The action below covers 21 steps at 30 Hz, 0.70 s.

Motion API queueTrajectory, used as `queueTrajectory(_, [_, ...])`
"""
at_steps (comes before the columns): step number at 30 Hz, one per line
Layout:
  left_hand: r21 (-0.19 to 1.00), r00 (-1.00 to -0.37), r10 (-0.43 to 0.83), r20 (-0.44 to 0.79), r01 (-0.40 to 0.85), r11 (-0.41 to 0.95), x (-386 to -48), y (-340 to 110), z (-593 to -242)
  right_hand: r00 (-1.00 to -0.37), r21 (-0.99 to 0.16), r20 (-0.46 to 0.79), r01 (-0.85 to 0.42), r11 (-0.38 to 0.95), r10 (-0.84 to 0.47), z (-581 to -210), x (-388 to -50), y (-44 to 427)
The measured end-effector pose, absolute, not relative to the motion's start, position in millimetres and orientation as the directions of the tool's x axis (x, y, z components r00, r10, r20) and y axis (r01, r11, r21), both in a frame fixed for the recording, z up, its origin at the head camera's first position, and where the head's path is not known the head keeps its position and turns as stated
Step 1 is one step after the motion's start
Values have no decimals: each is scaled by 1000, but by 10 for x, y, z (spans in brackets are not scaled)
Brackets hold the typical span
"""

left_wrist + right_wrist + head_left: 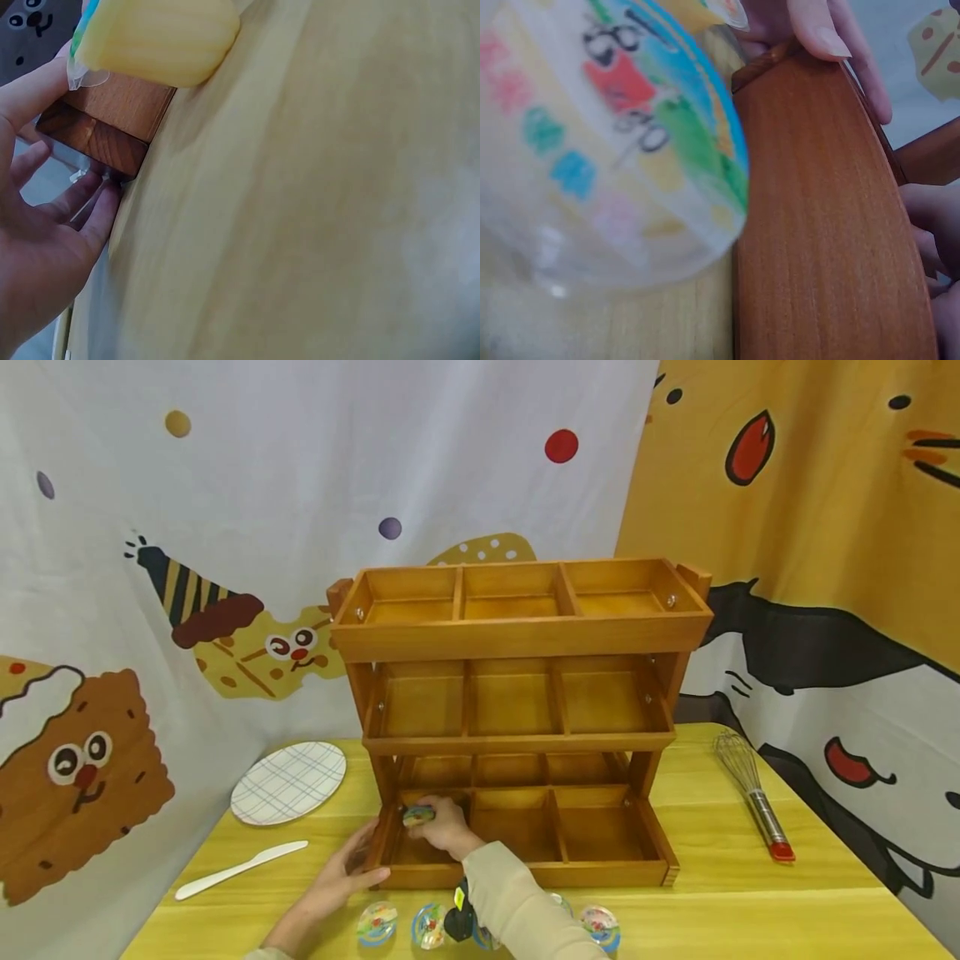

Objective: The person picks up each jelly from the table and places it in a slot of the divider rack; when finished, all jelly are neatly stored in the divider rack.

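Observation:
My right hand (pixel 442 827) pinches a small jelly cup (pixel 418 815) with a colourful printed lid inside the left compartment of the bottom tier of a wooden three-tier rack (pixel 517 639). In the right wrist view, part of that hand (pixel 937 247) shows behind the rack's front board (pixel 825 202); the held cup is hidden there. My left hand (pixel 341 877) holds the rack's lower left corner, thumb across the front and fingers along the side. Several more jelly cups (pixel 377 924) stand in a row before the rack; a yellow one (pixel 161 37) looms close in the left wrist view.
Left of the rack lie a checked white plate (pixel 288 782) and a white plastic knife (pixel 242 870). A whisk (pixel 753 795) with a red handle end lies on the right. A printed curtain (pixel 465 460) hangs behind the yellow table (pixel 750 910).

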<state>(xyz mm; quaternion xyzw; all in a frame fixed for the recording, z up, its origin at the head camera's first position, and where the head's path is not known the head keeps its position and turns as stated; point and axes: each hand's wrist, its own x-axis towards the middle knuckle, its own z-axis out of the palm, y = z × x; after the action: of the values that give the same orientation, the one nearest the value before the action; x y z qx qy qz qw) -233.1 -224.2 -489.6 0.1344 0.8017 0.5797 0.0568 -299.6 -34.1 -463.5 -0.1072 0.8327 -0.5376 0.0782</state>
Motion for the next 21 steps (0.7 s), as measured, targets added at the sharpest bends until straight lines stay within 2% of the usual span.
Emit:
queueTrajectory(7, [945, -960, 271, 62, 144, 293, -2378, -2225, -4884, -960, -900, -15, -109, 423, -278, -4594, -3036, -321])
queueTrajectory(11, [940, -962, 267, 62, 146, 308, -2394, -2184, -4863, -952, -868, 29, -175, 465, -305, -4431, -2987, -183])
queueTrajectory(14, [937, -953, 297, 62, 158, 313, -2402, -2166, -4856, -935, -862, 78, -237, 448, -345, -4204, -2853, 95])
queueTrajectory(17, [935, -949, 311, 58, 160, 316, -2404, -2181, -4865, -916, -887, 124, -275, 371, -381, -3985, -2646, 490])
queueTrajectory(21, [931, -954, 296, 39, 142, 335, -2356, -2236, -4874, -877, -913, 170, -311, 262, -449, -3901, -2350, 1041])
